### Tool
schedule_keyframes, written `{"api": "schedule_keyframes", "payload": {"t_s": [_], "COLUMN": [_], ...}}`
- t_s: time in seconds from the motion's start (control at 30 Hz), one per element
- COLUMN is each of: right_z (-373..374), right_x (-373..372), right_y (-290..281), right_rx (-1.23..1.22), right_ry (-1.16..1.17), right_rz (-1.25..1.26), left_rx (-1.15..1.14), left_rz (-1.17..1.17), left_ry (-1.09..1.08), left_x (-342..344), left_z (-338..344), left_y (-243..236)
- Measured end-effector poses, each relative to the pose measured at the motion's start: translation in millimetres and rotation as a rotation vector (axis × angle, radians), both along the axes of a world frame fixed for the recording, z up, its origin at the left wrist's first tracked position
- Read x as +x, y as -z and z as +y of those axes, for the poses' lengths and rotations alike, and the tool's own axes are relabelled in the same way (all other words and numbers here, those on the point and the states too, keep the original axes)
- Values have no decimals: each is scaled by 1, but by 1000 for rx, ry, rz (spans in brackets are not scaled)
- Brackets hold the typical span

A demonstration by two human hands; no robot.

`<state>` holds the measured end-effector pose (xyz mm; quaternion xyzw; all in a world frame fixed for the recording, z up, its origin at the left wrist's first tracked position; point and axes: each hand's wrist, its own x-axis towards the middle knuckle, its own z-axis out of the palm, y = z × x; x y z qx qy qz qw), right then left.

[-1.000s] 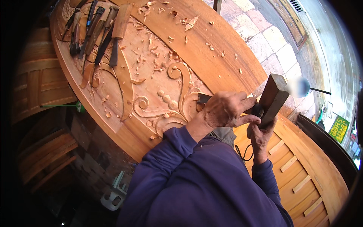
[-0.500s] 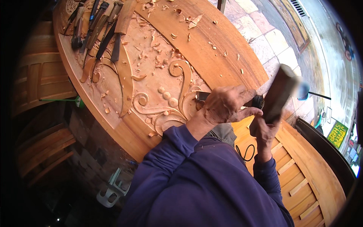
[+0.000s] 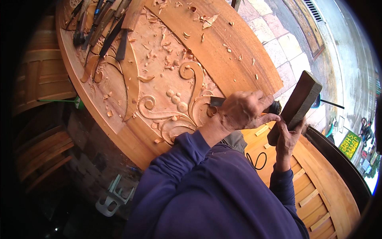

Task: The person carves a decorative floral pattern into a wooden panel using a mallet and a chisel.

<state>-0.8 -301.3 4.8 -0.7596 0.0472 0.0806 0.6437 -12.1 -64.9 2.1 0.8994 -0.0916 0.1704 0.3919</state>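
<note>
The left hand point(image 3: 243, 108) is closed around a chisel point(image 3: 217, 101), its fingers curled over the shank and its thumb stretched toward the handle's dark end. The right hand point(image 3: 289, 139) is partly closed, and a thick wooden block point(image 3: 301, 96) is gripped near its lower end, the block being tilted with its upper end away from the body. The block is held just beside the end of the chisel handle; whether the two are touching cannot be told. Both wrists are covered by purple sleeves point(image 3: 185, 149).

The chisel's flat blade is pointed leftward over the near end of a carved panel point(image 3: 234, 55), close to a raised scroll point(image 3: 195, 85); contact with the wood cannot be made out. Beside the scroll, a small cluster of round beads point(image 3: 182, 106) is carved. Pale shavings point(image 3: 208, 22) are scattered over the panel, along its right border as well as on the sunken ground. At its far left corner, several hand tools point(image 3: 104, 34) are laid close together.

Beyond the panel's right edge, a tiled floor point(image 3: 288, 46) is seen. To the right of the body, a second wooden panel point(image 3: 340, 195) is fitted with short raised slats.
</note>
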Motion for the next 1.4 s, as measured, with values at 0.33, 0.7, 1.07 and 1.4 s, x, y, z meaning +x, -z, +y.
{"api": "schedule_keyframes", "payload": {"t_s": [0.33, 0.7, 1.07, 1.4], "right_z": [15, 27, 33, 37], "right_x": [-4, 4, 36, 44], "right_y": [8, 9, -16, -20], "right_rx": [-90, -120, -37, -113], "right_ry": [112, -237, 66, 74], "right_rz": [-123, 21, -52, -116], "left_rx": [-119, -91, -66, -119], "left_rz": [-71, -11, -27, -69], "left_ry": [-96, -126, -92, -192], "left_x": [3, 0, 0, 5], "left_z": [4, 13, 1, 11], "left_y": [2, 4, -4, 5]}}
